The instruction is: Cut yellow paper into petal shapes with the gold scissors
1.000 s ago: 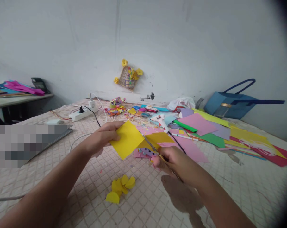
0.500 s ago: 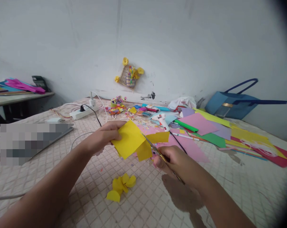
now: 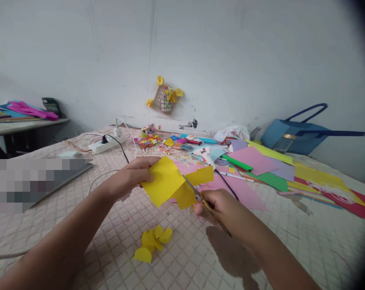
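My left hand point(image 3: 140, 175) pinches the left edge of a yellow paper sheet point(image 3: 163, 181), holding it above the table. In my right hand point(image 3: 215, 205) is a pair of scissors point(image 3: 192, 187), my fingers closed round its handles. The blades lie across the right side of the sheet, near a partly cut yellow strip point(image 3: 203, 175) that sticks out to the right. Below, on the tabletop, lies a small heap of rounded yellow paper pieces point(image 3: 152, 241).
A white glue gun point(image 3: 205, 154) lies beyond my hands among paper scraps. Coloured sheets point(image 3: 254, 161) and a blue bag point(image 3: 293, 135) are at right. On the left are a power strip point(image 3: 107, 145) with cords and a blurred flat device point(image 3: 43, 183). A flower-decorated frame point(image 3: 166, 96) hangs on the wall.
The scissors have moved slightly left against the yellow paper, their blades reaching a bit further over it. Both hands keep their hold; the view has shifted a little.
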`<state>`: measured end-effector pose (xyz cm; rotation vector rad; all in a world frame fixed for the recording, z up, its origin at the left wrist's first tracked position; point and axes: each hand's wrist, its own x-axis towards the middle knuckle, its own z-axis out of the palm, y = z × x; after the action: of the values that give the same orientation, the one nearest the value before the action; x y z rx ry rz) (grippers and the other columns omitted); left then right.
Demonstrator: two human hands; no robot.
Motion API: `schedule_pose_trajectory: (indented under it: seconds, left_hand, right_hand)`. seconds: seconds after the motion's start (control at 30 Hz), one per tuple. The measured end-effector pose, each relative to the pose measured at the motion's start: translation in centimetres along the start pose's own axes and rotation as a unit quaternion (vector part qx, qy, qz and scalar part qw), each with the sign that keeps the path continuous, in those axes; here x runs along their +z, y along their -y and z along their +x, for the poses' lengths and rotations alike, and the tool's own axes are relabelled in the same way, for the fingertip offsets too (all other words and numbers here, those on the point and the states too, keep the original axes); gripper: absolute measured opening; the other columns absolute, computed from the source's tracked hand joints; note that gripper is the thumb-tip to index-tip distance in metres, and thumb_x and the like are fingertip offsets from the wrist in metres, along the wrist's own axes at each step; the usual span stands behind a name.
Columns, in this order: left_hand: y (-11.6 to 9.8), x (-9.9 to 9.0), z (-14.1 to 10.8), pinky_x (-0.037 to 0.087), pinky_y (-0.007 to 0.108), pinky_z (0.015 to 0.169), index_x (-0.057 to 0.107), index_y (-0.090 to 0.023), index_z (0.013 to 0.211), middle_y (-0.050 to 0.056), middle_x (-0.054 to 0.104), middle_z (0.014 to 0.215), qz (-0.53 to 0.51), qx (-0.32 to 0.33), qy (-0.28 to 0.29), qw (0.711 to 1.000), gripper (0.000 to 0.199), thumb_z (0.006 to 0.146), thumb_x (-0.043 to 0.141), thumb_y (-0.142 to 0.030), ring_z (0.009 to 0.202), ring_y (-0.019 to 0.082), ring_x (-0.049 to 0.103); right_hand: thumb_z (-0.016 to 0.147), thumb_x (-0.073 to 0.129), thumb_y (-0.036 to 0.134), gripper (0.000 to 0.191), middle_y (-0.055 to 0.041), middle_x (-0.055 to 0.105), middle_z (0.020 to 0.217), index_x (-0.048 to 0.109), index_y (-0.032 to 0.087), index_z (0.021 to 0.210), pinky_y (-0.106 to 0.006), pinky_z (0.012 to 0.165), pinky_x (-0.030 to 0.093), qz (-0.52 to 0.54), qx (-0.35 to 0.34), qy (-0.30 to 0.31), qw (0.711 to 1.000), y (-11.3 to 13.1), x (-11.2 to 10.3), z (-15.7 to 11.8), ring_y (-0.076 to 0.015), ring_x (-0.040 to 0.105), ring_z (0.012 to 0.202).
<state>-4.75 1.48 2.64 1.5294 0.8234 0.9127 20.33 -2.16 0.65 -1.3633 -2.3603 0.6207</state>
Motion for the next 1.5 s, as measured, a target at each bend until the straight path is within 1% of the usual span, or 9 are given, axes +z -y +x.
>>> schedule_pose_trajectory:
  seconds: [0.13, 0.27, 0.53, 0.73, 0.87, 1.03, 1.2, 1.37, 1.5]
  left_hand:
    - [0.0, 0.1, 0.0, 0.039, 0.02, 0.05, 0.061, -0.014, 0.096, 0.002, 0.062, 0.074, 0.009, 0.004, 0.011, 1.0, 0.038, 0.059, 0.05, -0.015, 0.06, 0.013, 0.053]
    - [-0.1, 0.4, -0.1, 0.04, 0.021, 0.05, 0.06, -0.013, 0.094, 0.003, 0.063, 0.076, 0.032, 0.004, 0.015, 0.999, 0.037, 0.059, 0.051, -0.015, 0.062, 0.013, 0.054]
    - [-0.8, 0.8, -0.2, 0.042, 0.021, 0.051, 0.061, -0.013, 0.091, 0.003, 0.063, 0.076, 0.019, 0.016, 0.072, 0.997, 0.034, 0.059, 0.048, -0.014, 0.062, 0.014, 0.057]
    - [-0.7, 0.7, -0.3, 0.042, 0.021, 0.051, 0.061, -0.013, 0.092, 0.003, 0.064, 0.078, 0.063, 0.011, 0.058, 0.996, 0.035, 0.06, 0.049, -0.015, 0.063, 0.014, 0.056]
    - [-0.6, 0.8, -0.3, 0.043, 0.022, 0.053, 0.061, -0.013, 0.094, 0.004, 0.065, 0.079, 0.057, 0.008, 0.076, 0.996, 0.035, 0.061, 0.049, -0.015, 0.064, 0.015, 0.057]
    - [-0.8, 1.1, -0.5, 0.043, 0.021, 0.053, 0.06, -0.014, 0.096, 0.002, 0.064, 0.081, 0.031, 0.003, 0.073, 0.997, 0.037, 0.061, 0.049, -0.013, 0.066, 0.014, 0.057]
    - [-0.9, 1.5, -0.7, 0.041, 0.02, 0.052, 0.062, -0.017, 0.097, 0.001, 0.064, 0.08, 0.022, -0.013, 0.024, 0.999, 0.04, 0.059, 0.051, -0.013, 0.064, 0.013, 0.055]
    - [-1.0, 1.4, -0.6, 0.04, 0.02, 0.049, 0.063, -0.016, 0.093, 0.001, 0.062, 0.075, 0.037, -0.002, 0.061, 0.997, 0.036, 0.06, 0.05, -0.013, 0.06, 0.013, 0.053]
    - [-0.9, 1.3, -0.6, 0.041, 0.02, 0.051, 0.061, -0.016, 0.097, 0.002, 0.063, 0.079, 0.035, -0.005, 0.066, 0.997, 0.039, 0.06, 0.049, -0.013, 0.063, 0.014, 0.055]
  right_hand:
    - [0.087, 0.041, 0.049, 0.039, 0.0034, 0.042, 0.056, 0.04, 0.018, 0.064, -0.023, 0.044, 0.022, 0.0, -0.004, -0.009, 1.0, -0.1, 0.2, -0.2, -0.0086, 0.034, 0.048]
    - [0.086, 0.043, 0.05, 0.04, 0.0044, 0.038, 0.054, 0.038, 0.018, 0.062, -0.023, 0.043, 0.02, -0.004, -0.006, -0.013, 1.0, 0.1, 0.3, -0.4, -0.0083, 0.031, 0.048]
    - [0.088, 0.04, 0.047, 0.038, 0.0041, 0.041, 0.056, 0.038, 0.018, 0.063, -0.023, 0.042, 0.019, 0.004, -0.02, -0.009, 1.0, 0.6, 0.1, -0.1, -0.0085, 0.033, 0.049]
    - [0.086, 0.044, 0.05, 0.04, 0.0046, 0.039, 0.056, 0.038, 0.018, 0.063, -0.023, 0.044, 0.022, -0.033, -0.018, -0.032, 0.999, 0.8, 0.2, -0.4, -0.0085, 0.032, 0.049]
    - [0.085, 0.044, 0.053, 0.042, 0.0042, 0.039, 0.055, 0.039, 0.018, 0.061, -0.023, 0.042, 0.021, -0.033, -0.011, -0.027, 0.999, 0.8, 0.2, -0.2, -0.0087, 0.033, 0.048]
    - [0.086, 0.044, 0.051, 0.041, 0.0033, 0.042, 0.055, 0.042, 0.018, 0.061, -0.024, 0.042, 0.02, -0.035, -0.016, -0.033, 0.999, 0.4, 0.3, -0.2, -0.0086, 0.034, 0.048]
    - [0.086, 0.043, 0.051, 0.041, 0.0032, 0.042, 0.054, 0.044, 0.017, 0.062, -0.024, 0.043, 0.021, -0.048, -0.01, -0.04, 0.998, 0.5, 0.4, -0.4, -0.0087, 0.033, 0.047]
    - [0.086, 0.042, 0.05, 0.042, 0.0024, 0.043, 0.054, 0.042, 0.017, 0.06, -0.024, 0.042, 0.021, -0.044, -0.009, -0.037, 0.998, 0.7, 0.3, -0.1, -0.0086, 0.034, 0.047]
    - [0.085, 0.044, 0.049, 0.043, 0.0026, 0.042, 0.053, 0.04, 0.017, 0.057, -0.024, 0.042, 0.02, -0.038, -0.011, -0.034, 0.999, 0.7, 0.3, 0.1, -0.0083, 0.033, 0.047]
